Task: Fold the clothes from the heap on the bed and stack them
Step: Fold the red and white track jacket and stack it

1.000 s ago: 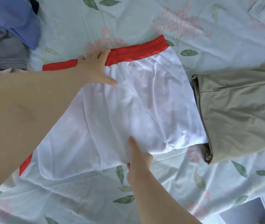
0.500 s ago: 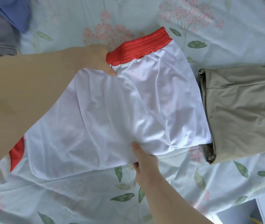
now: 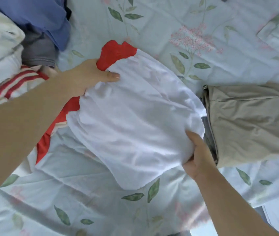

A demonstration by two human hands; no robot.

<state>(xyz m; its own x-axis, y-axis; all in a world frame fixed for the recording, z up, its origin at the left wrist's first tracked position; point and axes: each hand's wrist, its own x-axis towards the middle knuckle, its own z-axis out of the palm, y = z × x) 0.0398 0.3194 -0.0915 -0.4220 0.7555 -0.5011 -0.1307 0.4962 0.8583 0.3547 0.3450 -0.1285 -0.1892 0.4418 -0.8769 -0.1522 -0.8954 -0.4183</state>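
Near the middle of the bed (image 3: pixel 152 14) you have the white shorts (image 3: pixel 135 120) bunched between your hands, part folded. Your left hand (image 3: pixel 87 75) clutches the red waistband end, thumb pressed over the white cloth, and your right hand (image 3: pixel 198 154) grips the gathered fold at the opposite end, just beside the folded khaki garment (image 3: pixel 251 120) toward the right edge. That khaki piece looks finished (a grey layer shows under it, so perhaps two are done). I judge you are early on: the shorts need folding and stacking, and the heap (image 3: pixel 38 50) at the far left corner holds blue, grey and striped pieces unfolded
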